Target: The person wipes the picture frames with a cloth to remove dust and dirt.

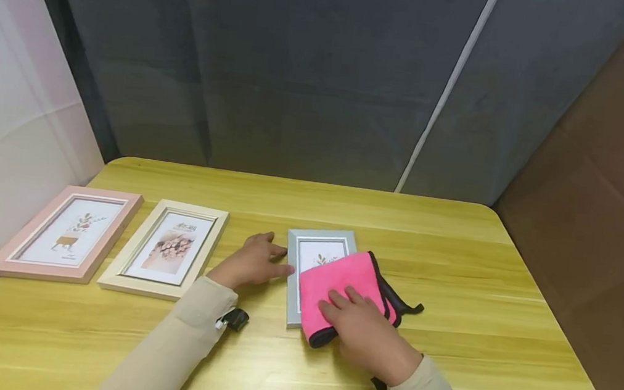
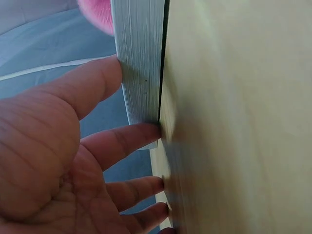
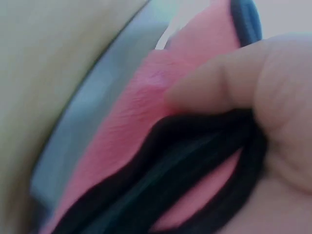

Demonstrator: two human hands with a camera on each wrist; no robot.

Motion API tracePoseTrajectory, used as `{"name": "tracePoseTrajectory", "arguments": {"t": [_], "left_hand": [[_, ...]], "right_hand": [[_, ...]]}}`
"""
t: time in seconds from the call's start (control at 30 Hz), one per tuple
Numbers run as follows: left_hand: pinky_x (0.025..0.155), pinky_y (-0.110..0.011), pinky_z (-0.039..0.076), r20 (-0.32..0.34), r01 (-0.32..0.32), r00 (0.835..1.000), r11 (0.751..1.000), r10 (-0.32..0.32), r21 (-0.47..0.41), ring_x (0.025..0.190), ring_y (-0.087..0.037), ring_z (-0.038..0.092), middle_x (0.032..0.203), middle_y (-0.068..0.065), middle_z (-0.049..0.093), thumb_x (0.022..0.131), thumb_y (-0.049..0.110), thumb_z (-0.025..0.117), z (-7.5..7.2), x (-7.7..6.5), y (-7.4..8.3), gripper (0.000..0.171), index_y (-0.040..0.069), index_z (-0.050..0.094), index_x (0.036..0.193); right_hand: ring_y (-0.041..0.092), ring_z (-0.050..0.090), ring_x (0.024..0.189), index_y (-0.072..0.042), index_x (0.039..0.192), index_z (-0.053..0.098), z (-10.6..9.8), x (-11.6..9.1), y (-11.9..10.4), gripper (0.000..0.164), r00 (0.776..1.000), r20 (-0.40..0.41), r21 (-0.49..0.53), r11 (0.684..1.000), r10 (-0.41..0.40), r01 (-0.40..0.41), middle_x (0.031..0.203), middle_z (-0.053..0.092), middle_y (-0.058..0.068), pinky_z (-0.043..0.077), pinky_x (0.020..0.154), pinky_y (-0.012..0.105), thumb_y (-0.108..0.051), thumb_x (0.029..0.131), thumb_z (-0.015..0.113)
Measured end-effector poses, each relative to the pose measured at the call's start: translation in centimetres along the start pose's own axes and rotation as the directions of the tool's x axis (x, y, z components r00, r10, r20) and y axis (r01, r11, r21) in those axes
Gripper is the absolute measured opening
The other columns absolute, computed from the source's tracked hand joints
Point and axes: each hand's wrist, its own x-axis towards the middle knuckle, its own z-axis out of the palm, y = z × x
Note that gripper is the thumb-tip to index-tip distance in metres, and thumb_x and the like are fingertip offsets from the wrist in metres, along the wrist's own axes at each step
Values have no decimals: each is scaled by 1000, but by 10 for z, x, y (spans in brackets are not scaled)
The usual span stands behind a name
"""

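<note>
A grey-blue picture frame (image 1: 293,292) lies face up on the table, its lower right part covered by a folded pink cloth (image 1: 333,274) with black edging. On top of the cloth, my right hand (image 1: 369,333) presses with its fingers spread. The right wrist view shows the thumb (image 3: 214,87) laid along the cloth (image 3: 122,126), blurred; the other fingers are hidden there. My left hand (image 1: 253,261) rests at the frame's left side. Up close, its thumb and index finger touch the frame's side edge (image 2: 139,63), and the other fingertips (image 2: 158,184) meet the table.
Left of my hands lie a cream picture frame (image 1: 204,244) and, farther left, a pink picture frame (image 1: 113,236), both face up. The wooden table (image 1: 470,357) ends at a dark curtain (image 1: 298,95) behind, with a white sheet (image 1: 14,101) left and a brown one (image 1: 610,165) right.
</note>
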Motion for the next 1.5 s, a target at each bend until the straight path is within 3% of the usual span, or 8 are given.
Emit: {"name": "tracePoseTrajectory", "arguments": {"t": [0.13, 0.27, 0.47, 0.67, 0.83, 1.03, 1.37, 1.5], "left_hand": [[113, -59, 25, -13, -13, 1000, 1000, 13, 28, 142, -50, 22, 152, -32, 32, 92, 39, 68, -1, -1, -2, 56, 3, 62, 134], [112, -60, 26, -18, -14, 1000, 999, 14, 37, 142, -50, 23, 152, -32, 32, 93, 38, 68, -1, -1, -2, 55, 3, 62, 134], [113, -60, 25, -9, -12, 1000, 1000, 12, 25, 142, -49, 22, 153, -31, 31, 92, 41, 68, -2, -2, 1, 57, 4, 61, 136], [114, -59, 23, 0, -6, 1000, 1000, 6, 7, 143, -49, 19, 155, -31, 27, 93, 41, 68, -1, -1, 2, 58, 5, 59, 137], [113, -60, 24, 2, 7, 1000, 1000, -7, 10, 144, -48, 19, 155, -30, 27, 93, 41, 68, 0, -1, 0, 58, 5, 60, 137], [112, -60, 26, -11, -15, 1000, 999, 15, 29, 142, -50, 22, 153, -32, 31, 93, 40, 68, 0, -1, 2, 56, 4, 61, 135], [114, -59, 23, -2, -32, 999, 999, 32, 20, 143, -50, 20, 154, -32, 29, 93, 40, 68, -1, -1, 2, 58, 3, 60, 136], [114, -59, 23, 0, -25, 1000, 1000, 25, 18, 143, -50, 20, 154, -33, 28, 93, 40, 68, -2, -2, 1, 58, 3, 60, 136]], "right_hand": [[40, 39, 138, -11, 143, 55, 8, 4, -13, 58, 981, -46, -7, 982, -190, 190, 148, 48, 14, 36, 109, 52, 4, 86, 57], [36, 38, 140, -16, 144, 54, 14, 6, -19, 64, 973, -67, -27, 975, -221, 220, 151, 45, 8, 37, 109, 52, 4, 84, 58], [39, 40, 138, -15, 144, 54, 7, 3, -11, 62, 1000, -1, 0, 1000, -32, 32, 150, 47, 11, 40, 103, 60, 4, 84, 57], [45, 40, 136, -10, 138, 58, -3, -3, 2, 57, 991, 21, -34, 990, 134, -133, 145, 51, 15, 38, 100, 67, 7, 84, 56], [40, 41, 137, -10, 140, 57, -2, -2, 5, 58, 1000, -6, 61, 998, -26, 26, 145, 52, 14, 36, 109, 55, 9, 85, 56], [33, 37, 141, -13, 145, 53, 7, 2, -6, 64, 970, -43, 94, 966, -239, 242, 151, 46, 8, 30, 114, 47, 7, 84, 54], [41, 41, 137, -12, 139, 59, 0, -4, 4, 56, 994, 25, -20, 994, 104, -103, 145, 52, 13, 38, 102, 64, 5, 85, 58], [43, 40, 136, -9, 136, 61, -2, -3, 11, 54, 994, 9, -17, 994, 106, -106, 143, 54, 15, 39, 102, 64, 7, 84, 58]]}}
